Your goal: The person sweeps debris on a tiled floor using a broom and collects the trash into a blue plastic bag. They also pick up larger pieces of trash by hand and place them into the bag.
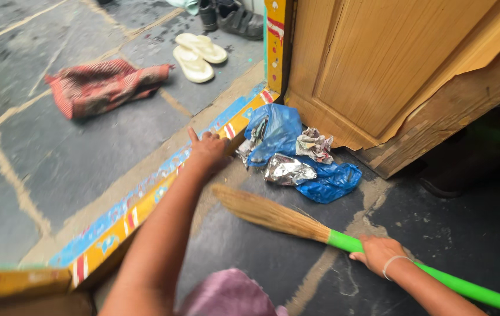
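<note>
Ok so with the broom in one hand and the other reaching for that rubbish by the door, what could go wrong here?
1. The left hand reaches toward crumpled foil and blue plastic bags; foil edges might scratch bare fingers.
2. The pile sits against the wooden door, whose lower edge looks splintered, so it could snag the hand.
3. The right hand holds the broom alone by its green handle; the bristles could drag dust across the floor.
</note>
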